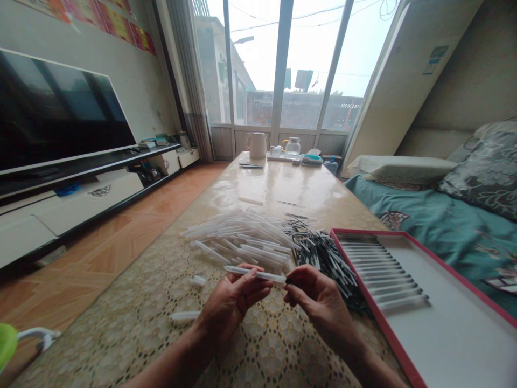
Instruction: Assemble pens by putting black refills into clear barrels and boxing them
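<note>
A translucent white pen point(258, 274) lies level between my hands, over the near part of the table. My left hand point(236, 296) is closed around its barrel, thumb on top. At the pen's right end, my right hand point(313, 296) pinches a small dark tip or plug; its exact shape is mostly hidden by the fingers. Just beyond my hands spreads a pile of translucent pen barrels point(246, 231). Right of that pile lies a heap of dark pen refills point(323, 258). Several pens point(383, 269) with dark ends are lined up inside a red-rimmed box point(456, 334).
A loose barrel point(186, 316) and a small white piece point(197, 280) lie left of my hands on the patterned tablecloth point(266, 345). At the far end stand a beige kettle point(257, 145) and a glass jug point(293, 146). A bed or sofa point(363, 194) borders the right side.
</note>
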The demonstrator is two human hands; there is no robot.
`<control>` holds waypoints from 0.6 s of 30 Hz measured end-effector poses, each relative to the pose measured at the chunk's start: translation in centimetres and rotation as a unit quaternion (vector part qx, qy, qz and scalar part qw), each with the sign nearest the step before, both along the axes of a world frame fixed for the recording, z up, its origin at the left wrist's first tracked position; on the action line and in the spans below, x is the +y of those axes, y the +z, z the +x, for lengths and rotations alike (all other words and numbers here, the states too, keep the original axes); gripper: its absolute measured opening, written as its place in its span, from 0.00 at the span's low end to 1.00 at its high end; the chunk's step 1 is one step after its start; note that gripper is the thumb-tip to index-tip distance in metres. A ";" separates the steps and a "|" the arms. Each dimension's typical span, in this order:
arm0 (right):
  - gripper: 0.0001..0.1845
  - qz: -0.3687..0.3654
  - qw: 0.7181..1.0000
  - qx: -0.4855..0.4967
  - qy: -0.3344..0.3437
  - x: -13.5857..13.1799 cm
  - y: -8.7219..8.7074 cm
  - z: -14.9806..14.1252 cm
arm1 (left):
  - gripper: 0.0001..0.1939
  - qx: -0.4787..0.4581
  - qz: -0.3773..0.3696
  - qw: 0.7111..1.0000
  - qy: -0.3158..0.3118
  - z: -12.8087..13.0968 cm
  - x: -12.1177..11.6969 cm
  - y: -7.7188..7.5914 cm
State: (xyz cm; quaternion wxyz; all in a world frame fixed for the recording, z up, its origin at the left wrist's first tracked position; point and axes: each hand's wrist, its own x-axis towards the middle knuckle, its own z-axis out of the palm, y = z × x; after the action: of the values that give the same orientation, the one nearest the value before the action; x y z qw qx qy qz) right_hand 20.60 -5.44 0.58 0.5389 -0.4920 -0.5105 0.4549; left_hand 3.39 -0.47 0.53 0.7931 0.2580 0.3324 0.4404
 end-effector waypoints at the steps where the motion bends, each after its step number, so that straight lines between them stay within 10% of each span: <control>1: 0.09 0.000 1.000 0.000 0.001 0.0 -0.1 0.1 | 0.09 0.001 0.000 1.000 -0.001 0.0 0.0 -0.1; 18: 0.22 -0.033 0.998 -0.058 0.003 0.0 -1.2 0.2 | 0.08 0.005 0.060 0.997 -0.050 0.0 -0.2 -0.5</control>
State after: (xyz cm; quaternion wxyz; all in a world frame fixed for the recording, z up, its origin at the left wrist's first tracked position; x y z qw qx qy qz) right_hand 20.81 -5.42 -0.59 0.4905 -0.5339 -0.5266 0.4439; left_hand 3.34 -0.66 0.02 0.7953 0.3234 0.2967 0.4182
